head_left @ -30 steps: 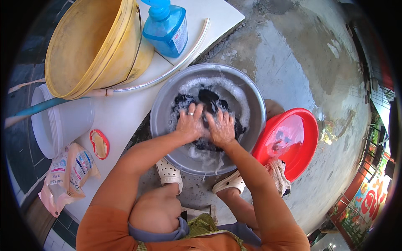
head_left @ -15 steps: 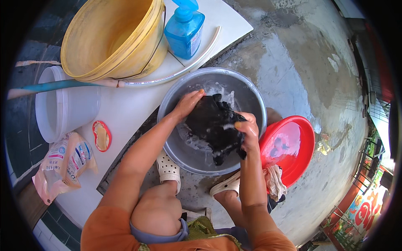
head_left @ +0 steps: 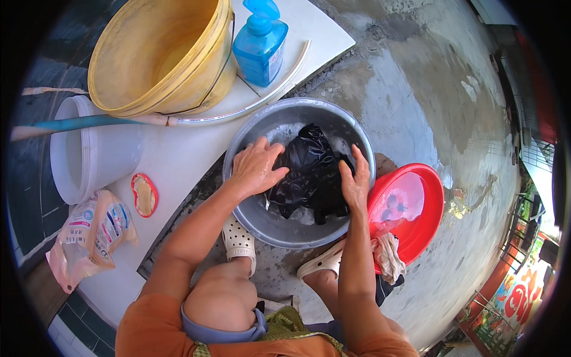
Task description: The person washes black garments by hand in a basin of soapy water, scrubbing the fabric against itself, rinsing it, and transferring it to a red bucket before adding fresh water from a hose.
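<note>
A wet black garment point(head_left: 309, 169) lies bunched in a grey metal-looking basin point(head_left: 285, 235) with soapy water and foam around it. My left hand point(head_left: 254, 166) is over the basin's left side, its fingers spread at the garment's left edge. On the other side my right hand point(head_left: 355, 178) has its thumb and fingers apart, beside the cloth's right edge. Neither hand grips the cloth. Whether the fingertips touch it I cannot tell.
Right of the basin stands a red basin point(head_left: 429, 205) with water, a pale cloth point(head_left: 389, 259) over its rim. On the white slab are a yellow bucket point(head_left: 208, 77), a blue pump bottle point(head_left: 260, 53), a hose point(head_left: 262, 100), a translucent bucket point(head_left: 110, 149), a red-rimmed brush point(head_left: 144, 195) and a plastic bag point(head_left: 95, 232).
Both hands have let go of the black garment and opened. The garment has dropped and spread lower in the basin. My left hand has moved a little left and down.
</note>
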The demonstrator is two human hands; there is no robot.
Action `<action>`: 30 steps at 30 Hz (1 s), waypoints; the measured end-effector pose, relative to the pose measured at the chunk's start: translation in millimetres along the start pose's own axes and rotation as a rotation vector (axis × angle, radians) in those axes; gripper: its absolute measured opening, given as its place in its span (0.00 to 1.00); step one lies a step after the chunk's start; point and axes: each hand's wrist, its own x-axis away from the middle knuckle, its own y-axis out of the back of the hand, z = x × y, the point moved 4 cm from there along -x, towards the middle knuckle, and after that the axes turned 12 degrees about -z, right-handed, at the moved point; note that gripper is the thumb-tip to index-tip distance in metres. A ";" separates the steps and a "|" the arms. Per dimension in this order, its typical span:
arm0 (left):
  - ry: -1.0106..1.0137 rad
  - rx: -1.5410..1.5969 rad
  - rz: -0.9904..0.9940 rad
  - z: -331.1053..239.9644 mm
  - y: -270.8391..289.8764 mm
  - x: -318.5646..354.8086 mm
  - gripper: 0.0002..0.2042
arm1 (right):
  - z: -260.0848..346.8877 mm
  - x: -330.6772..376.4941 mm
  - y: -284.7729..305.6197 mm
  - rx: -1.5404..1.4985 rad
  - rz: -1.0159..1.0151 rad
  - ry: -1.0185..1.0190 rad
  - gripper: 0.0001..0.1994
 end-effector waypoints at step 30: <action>-0.358 -0.092 -0.068 -29.2 -31.5 8.7 0.19 | 34.6 52.2 3.0 0.352 0.257 0.288 0.23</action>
